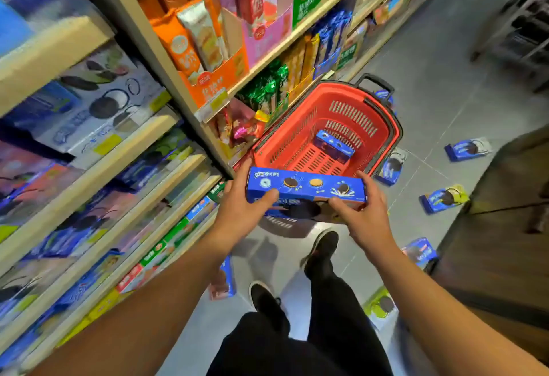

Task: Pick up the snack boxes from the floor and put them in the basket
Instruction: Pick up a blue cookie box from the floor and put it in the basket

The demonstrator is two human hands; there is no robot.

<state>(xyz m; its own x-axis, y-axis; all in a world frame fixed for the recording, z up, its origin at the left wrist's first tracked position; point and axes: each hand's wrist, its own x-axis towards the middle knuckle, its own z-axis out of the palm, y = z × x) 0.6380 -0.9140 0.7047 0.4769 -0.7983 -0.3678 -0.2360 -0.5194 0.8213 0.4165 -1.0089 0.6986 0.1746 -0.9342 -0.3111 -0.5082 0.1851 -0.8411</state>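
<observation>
You are holding a long blue cookie box (306,188) with both hands. Your left hand (240,212) has one end and your right hand (365,215) has the other end. The fingers (346,204) of both hands are wrapped snug around the box, thumbs on the near side. The box is up in the air, flat and sideways, just in front of the near rim of the red basket (383,126).

The basket sits on the floor (439,84) next to the snack shelves (166,126). One blue cookie box in the basket (334,144) is lying at the bottom already. So this looks like the putting-in step: the box is picked up, but it is not in the basket yet.

Next, you would need to move the box forward, past the rim, and lower it inside. The box is long, so turn it to fit the long way of the basket, beside the one already there. Then open your fingers and let go.

There is more to do after that. More boxes lie on the floor: one beside the basket (392,166), two farther right (468,150) (444,198), one near your right arm (419,252), a green one (381,307) and one by the shelf (227,279) near your shoes (267,298).
</observation>
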